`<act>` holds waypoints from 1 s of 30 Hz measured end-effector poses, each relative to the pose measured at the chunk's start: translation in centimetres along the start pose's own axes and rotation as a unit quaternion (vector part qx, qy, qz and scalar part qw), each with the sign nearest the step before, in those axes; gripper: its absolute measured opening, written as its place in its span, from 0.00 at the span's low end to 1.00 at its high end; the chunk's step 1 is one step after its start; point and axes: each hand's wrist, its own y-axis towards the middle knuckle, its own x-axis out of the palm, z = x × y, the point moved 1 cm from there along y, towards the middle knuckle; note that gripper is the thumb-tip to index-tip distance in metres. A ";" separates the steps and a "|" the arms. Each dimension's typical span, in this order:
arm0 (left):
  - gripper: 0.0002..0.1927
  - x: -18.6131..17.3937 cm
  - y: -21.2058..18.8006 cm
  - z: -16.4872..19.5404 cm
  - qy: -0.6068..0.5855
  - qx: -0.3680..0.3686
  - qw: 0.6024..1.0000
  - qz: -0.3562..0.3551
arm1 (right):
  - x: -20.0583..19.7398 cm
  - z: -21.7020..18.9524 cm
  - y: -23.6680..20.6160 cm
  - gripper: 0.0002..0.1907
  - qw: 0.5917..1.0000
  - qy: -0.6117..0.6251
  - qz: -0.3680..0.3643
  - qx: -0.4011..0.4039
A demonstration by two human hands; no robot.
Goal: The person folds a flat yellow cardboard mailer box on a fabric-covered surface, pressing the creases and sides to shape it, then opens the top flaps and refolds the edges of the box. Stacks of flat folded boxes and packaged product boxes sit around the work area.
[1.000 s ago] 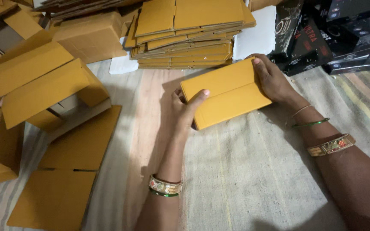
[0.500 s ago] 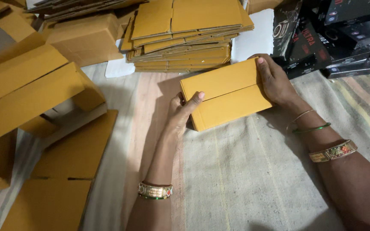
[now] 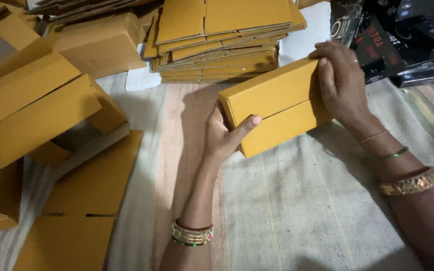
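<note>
Yellow cardboard box (image 3: 277,105), folded shut, is gripped at both ends above a pale woven mat (image 3: 297,211): the left hand (image 3: 224,135) wraps its near-left corner with the thumb pressed on the front face, and the right hand (image 3: 341,83) clasps its far-right end. Behind it lies a stack of flat yellow cardboard sheets (image 3: 222,40), with assembled yellow boxes (image 3: 41,105) to the left and black boxes (image 3: 403,40) at the far right.

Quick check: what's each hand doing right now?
Left hand: closed around the near end of the yellow cardboard box.
Right hand: gripping the same box's far end.
</note>
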 end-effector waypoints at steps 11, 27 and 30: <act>0.39 0.8 -1.8 1.6 0.154 0.045 0.987 -0.016 | 1.0 -9.7 -1.2 0.18 0.970 -0.021 -0.114 -0.214; 0.33 0.7 -1.7 2.3 0.148 -0.010 0.989 -0.030 | -1.0 2.7 -0.8 0.21 0.993 0.060 -0.005 0.106; 0.33 0.9 -1.8 2.3 0.107 0.006 0.994 -0.034 | -0.3 4.2 -0.9 0.25 0.936 0.265 0.016 0.232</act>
